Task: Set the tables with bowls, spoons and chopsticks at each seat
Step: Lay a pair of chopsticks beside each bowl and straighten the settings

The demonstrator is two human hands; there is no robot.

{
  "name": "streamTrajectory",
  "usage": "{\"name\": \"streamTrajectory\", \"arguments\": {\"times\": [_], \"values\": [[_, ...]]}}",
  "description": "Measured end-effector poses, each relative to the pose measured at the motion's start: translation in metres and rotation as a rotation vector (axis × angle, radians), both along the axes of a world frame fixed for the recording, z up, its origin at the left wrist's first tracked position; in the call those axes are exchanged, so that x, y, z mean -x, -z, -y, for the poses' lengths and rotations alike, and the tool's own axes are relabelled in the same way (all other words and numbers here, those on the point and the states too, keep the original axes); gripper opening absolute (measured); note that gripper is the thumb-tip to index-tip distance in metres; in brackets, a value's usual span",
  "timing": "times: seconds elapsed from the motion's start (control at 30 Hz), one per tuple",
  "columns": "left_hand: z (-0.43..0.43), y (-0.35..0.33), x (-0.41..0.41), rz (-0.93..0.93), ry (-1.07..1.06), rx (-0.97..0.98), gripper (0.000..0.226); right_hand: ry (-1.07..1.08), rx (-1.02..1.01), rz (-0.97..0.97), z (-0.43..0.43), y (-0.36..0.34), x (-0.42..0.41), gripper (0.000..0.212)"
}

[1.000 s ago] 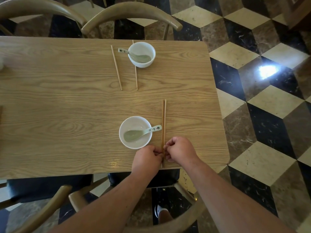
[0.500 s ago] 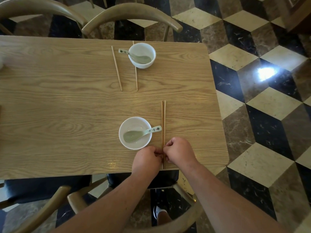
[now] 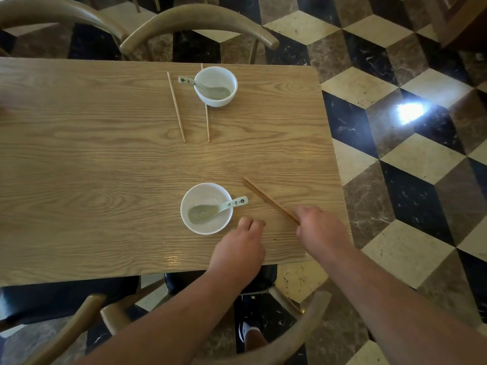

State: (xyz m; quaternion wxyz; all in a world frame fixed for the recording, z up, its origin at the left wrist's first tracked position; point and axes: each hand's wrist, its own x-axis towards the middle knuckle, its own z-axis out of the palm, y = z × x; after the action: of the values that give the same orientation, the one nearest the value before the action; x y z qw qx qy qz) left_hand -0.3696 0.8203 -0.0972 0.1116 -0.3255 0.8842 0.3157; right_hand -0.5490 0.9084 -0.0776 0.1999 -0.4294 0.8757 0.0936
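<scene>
Wood-grain table [image 3: 92, 167] between curved chairs [image 3: 200, 21] on cube-patterned marble floor [image 3: 421, 159].

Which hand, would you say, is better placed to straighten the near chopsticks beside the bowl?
Right, I think: the right hand grips the slanted chopsticks at their near end, while the left hand rests empty beside the bowl.
</scene>
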Motion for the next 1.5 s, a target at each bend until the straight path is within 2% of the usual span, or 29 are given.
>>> {"name": "streamTrajectory", "arguments": {"times": [0.1, 0.17, 0.33, 0.47, 0.6, 0.67, 0.8, 0.9, 0.97, 1.17, 1.23, 1.5], "values": [[-0.004, 0.01, 0.012, 0.048, 0.093, 0.112, 0.068, -0.18, -0.013, 0.019, -0.008, -0.004, 0.016, 0.025], [-0.005, 0.016, 0.016, 0.104, 0.134, 0.168, 0.069, -0.285, -0.058, 0.037, -0.008, -0.009, 0.023, 0.027], [-0.002, 0.005, 0.015, 0.211, 0.194, 0.237, 0.035, -0.476, -0.166, 0.089, -0.004, -0.017, 0.031, 0.023], [-0.002, 0.003, 0.011, 0.193, 0.145, 0.229, 0.025, -0.508, -0.15, 0.07, -0.001, -0.018, 0.032, 0.023], [-0.001, 0.003, 0.006, 0.176, -0.125, 0.069, 0.011, -0.326, 0.008, 0.053, 0.013, -0.011, 0.016, 0.013], [0.001, 0.006, -0.001, 0.157, -0.228, 0.021, 0.015, -0.104, 0.146, 0.115, 0.022, -0.008, -0.002, 0.003], [0.001, 0.009, -0.016, 0.172, -0.397, -0.063, 0.022, 0.45, 0.288, 0.398, 0.019, 0.005, -0.048, 0.005], [0.001, 0.011, -0.023, 0.171, -0.485, -0.121, 0.026, 0.627, 0.249, 0.608, 0.014, 0.013, -0.08, 0.005], [0.002, 0.011, -0.025, 0.155, -0.52, -0.162, 0.027, 0.725, 0.259, 0.746, 0.016, 0.016, -0.092, 0.014], [0.015, 0.008, -0.034, 0.099, -0.583, -0.371, 0.014, 0.741, 0.26, 0.752, 0.039, 0.033, -0.09, 0.011], [0.016, 0.006, -0.035, 0.098, -0.59, -0.377, 0.009, 0.723, 0.237, 0.742, 0.045, 0.038, -0.088, 0.003], [0.01, 0.005, -0.033, 0.028, -0.709, -0.345, 0.013, 0.658, 0.19, 0.634, 0.047, 0.041, -0.094, 0.006]]}}
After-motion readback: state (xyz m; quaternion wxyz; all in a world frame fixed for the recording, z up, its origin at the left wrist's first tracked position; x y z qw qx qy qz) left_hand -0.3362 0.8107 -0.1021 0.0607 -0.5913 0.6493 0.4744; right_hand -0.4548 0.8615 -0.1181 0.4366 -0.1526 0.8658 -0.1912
